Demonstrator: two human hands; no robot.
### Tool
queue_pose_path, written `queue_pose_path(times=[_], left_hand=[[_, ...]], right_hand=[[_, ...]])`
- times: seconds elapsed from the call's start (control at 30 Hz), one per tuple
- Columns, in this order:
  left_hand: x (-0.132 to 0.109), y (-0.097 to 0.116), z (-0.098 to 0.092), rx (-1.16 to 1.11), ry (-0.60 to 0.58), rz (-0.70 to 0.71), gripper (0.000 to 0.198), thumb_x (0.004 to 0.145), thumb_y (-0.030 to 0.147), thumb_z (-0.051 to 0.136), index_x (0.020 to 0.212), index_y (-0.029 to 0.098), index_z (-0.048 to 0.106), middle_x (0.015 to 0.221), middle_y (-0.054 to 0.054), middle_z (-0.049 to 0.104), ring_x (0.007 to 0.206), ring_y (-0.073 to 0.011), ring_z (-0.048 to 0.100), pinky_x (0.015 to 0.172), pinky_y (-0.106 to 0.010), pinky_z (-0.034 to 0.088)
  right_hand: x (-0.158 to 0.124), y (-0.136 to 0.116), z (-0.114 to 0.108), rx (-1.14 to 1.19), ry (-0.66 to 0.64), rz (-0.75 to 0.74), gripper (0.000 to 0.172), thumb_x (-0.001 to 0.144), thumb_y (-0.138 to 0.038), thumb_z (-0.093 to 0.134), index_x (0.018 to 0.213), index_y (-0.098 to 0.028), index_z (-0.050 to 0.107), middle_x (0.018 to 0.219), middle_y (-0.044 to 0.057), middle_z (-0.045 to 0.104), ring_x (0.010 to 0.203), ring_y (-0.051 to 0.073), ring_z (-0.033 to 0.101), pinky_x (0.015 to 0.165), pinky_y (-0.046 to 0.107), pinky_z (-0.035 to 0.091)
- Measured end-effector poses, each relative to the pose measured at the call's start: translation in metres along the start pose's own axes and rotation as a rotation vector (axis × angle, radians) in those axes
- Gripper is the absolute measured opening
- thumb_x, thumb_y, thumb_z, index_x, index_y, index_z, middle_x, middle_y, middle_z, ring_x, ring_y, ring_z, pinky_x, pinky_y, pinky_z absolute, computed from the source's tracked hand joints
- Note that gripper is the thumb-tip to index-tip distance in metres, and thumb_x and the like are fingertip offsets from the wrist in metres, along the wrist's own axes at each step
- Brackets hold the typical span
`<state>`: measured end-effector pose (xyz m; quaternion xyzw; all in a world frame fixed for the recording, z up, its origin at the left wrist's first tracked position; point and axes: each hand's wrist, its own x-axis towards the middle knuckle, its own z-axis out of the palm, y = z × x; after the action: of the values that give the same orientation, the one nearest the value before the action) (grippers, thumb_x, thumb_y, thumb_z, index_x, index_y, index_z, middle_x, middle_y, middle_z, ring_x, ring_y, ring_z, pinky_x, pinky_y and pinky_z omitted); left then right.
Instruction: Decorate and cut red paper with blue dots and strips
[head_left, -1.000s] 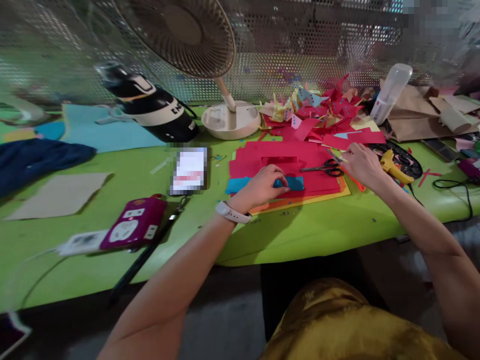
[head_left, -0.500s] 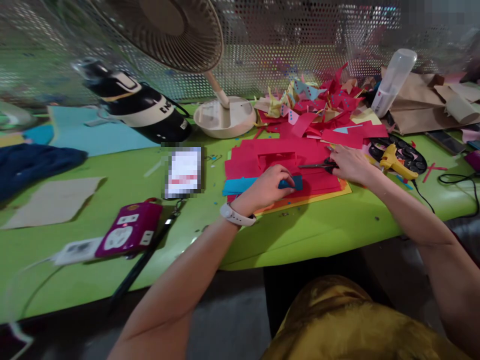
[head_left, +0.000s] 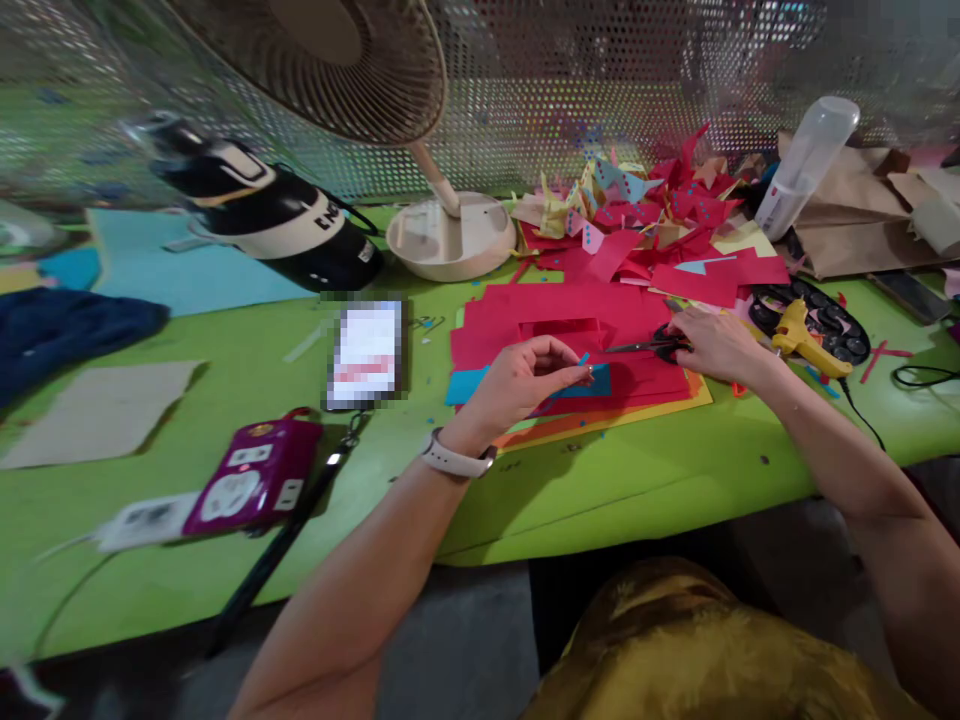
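My left hand point(head_left: 525, 385) pinches a thin blue paper strip point(head_left: 584, 359) between thumb and fingertips, its fingers hiding part of it. Below that hand lies a larger blue paper piece point(head_left: 469, 385) on a stack of red paper point(head_left: 491, 325). Yellow and orange sheets point(head_left: 686, 395) peek out under the stack's near edge. My right hand point(head_left: 716, 345) is closed around the handles of dark scissors point(head_left: 660, 345), whose blades point left over the red paper, close to the blue strip.
Folded paper shapes point(head_left: 645, 205) pile up behind the stack. A yellow glue gun point(head_left: 814, 335) rests on a black tray at the right. Leftward are a phone point(head_left: 366, 350), a purple power strip point(head_left: 259, 465), a black bottle point(head_left: 289, 220) and a fan point(head_left: 450, 235).
My left hand has lifted off the larger blue paper and now holds a thin blue strip up near the blade tips. My right hand keeps the scissors, shifted slightly in view.
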<state>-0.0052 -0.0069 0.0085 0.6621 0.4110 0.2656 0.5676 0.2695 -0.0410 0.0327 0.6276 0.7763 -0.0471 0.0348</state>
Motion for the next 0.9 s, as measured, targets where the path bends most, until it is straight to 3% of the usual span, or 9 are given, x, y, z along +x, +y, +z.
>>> queue_pose_path(times=[0.13,0.4,0.5,0.63,0.9], left_hand=[[-0.003,0.004,0.006,-0.155,0.066,-0.035,0.041,0.070,0.047,0.078,0.097,0.019,0.065,0.084,-0.005,0.076,0.086,-0.0225,0.073,0.088,-0.041,0.056],[-0.005,0.007,0.008,-0.312,0.065,-0.118,0.025,0.074,0.041,0.076,0.082,0.018,0.068,0.084,-0.005,0.077,0.082,-0.0195,0.073,0.091,-0.040,0.056],[-0.005,0.005,0.009,-0.339,0.039,-0.147,0.028,0.073,0.042,0.076,0.085,0.018,0.068,0.085,-0.005,0.077,0.082,-0.0203,0.073,0.091,-0.040,0.056],[-0.005,0.002,0.012,-0.368,0.033,-0.156,0.028,0.074,0.043,0.076,0.086,0.018,0.069,0.082,-0.004,0.076,0.081,-0.0196,0.072,0.089,-0.038,0.055],[-0.003,-0.004,0.014,-0.521,0.059,-0.170,0.033,0.071,0.041,0.080,0.084,0.015,0.066,0.076,-0.002,0.072,0.071,-0.0153,0.068,0.078,-0.033,0.057]], right_hand=[[0.000,0.003,0.003,0.038,-0.001,-0.029,0.030,0.086,-0.025,0.054,0.113,-0.020,0.067,0.110,0.010,0.065,0.102,0.025,0.061,0.075,0.030,0.041],[-0.009,0.019,0.002,0.125,0.056,0.000,0.027,0.082,-0.026,0.058,0.106,-0.020,0.070,0.103,0.007,0.069,0.092,0.023,0.065,0.070,0.029,0.043],[-0.010,0.023,0.000,0.258,0.045,0.059,0.025,0.081,-0.030,0.060,0.103,-0.022,0.070,0.085,0.002,0.071,0.074,0.019,0.065,0.062,0.027,0.041],[-0.009,0.018,0.001,0.544,0.001,0.112,0.024,0.076,-0.033,0.062,0.097,-0.021,0.067,0.063,-0.003,0.063,0.057,0.015,0.057,0.056,0.026,0.038],[-0.010,0.005,0.012,0.823,0.095,0.172,0.031,0.070,-0.042,0.069,0.088,-0.019,0.061,0.067,-0.001,0.057,0.060,0.014,0.050,0.056,0.027,0.038]])
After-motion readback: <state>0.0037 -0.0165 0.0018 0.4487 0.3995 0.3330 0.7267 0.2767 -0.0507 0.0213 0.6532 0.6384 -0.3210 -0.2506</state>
